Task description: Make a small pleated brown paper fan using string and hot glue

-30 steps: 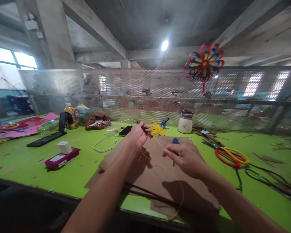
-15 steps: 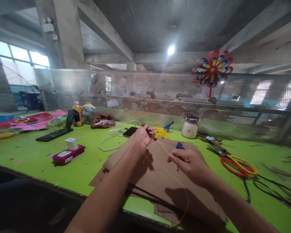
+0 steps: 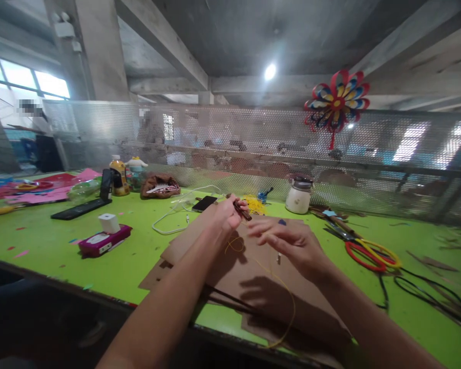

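Observation:
My left hand [image 3: 227, 215] is closed around a short brown bundle that looks like sticks or bark strips [image 3: 243, 211], its end pointing out toward the right. Just right of it hovers my right hand [image 3: 295, 246], fingers stretched and apart, with nothing visibly gripped. A thin yellow thread [image 3: 293, 310] runs in a curve over the brown cardboard sheets [image 3: 200, 241] beneath both hands, with a small loop below the bundle. Whether the thread touches my right fingers I cannot tell. A dark blue object [image 3: 281, 222] shows partly behind my right hand.
Scissors with red and yellow handles [image 3: 372, 256] and a black cable [image 3: 426, 292] lie at right. Behind are a white jar [image 3: 298, 197], yellow thread pile [image 3: 254, 204] and phone [image 3: 204, 204]. A purple power strip [image 3: 105, 241] sits left; a mesh screen [image 3: 230, 133] borders the table.
My right hand has opened from a pinch on the yellow thread and moved slightly up toward the bundle. The taut thread has gone slack. My left hand still holds the bundle.

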`<state>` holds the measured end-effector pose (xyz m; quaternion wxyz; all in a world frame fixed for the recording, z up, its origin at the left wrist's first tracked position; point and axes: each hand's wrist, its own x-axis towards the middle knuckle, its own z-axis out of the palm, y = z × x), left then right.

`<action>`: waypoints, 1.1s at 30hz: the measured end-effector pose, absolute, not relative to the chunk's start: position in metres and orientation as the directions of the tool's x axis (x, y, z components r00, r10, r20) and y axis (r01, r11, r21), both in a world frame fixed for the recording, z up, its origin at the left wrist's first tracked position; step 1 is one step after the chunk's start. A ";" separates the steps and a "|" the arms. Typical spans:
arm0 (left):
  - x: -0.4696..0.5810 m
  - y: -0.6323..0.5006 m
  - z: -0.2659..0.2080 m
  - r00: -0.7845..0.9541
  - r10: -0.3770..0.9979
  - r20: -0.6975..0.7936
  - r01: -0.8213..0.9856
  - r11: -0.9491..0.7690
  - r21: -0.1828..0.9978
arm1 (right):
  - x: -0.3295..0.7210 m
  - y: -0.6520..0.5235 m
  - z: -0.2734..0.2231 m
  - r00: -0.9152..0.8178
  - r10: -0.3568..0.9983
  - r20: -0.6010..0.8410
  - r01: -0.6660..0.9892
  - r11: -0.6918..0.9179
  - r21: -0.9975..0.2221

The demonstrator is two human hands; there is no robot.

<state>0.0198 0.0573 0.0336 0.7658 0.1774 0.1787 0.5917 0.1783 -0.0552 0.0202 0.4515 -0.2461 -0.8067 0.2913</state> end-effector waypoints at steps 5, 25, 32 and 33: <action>0.026 0.058 0.029 0.183 0.971 -0.154 -0.824 0.237 0.515 | 0.166 -0.056 0.007 -0.275 0.820 0.502 0.224 0.563 -0.796; 0.010 0.070 0.032 0.047 0.988 -0.148 -0.842 0.119 0.526 | 0.218 -0.020 0.013 0.089 0.688 0.720 0.695 0.475 -0.540; 0.020 0.057 0.041 0.015 0.993 -0.119 -0.842 0.077 0.534 | 0.213 -0.020 0.012 0.216 0.592 0.777 0.644 0.512 -0.569; 0.023 0.054 0.041 0.015 0.993 -0.116 -0.842 0.076 0.535 | 0.197 -0.026 0.009 0.087 0.748 0.658 0.523 0.528 -0.669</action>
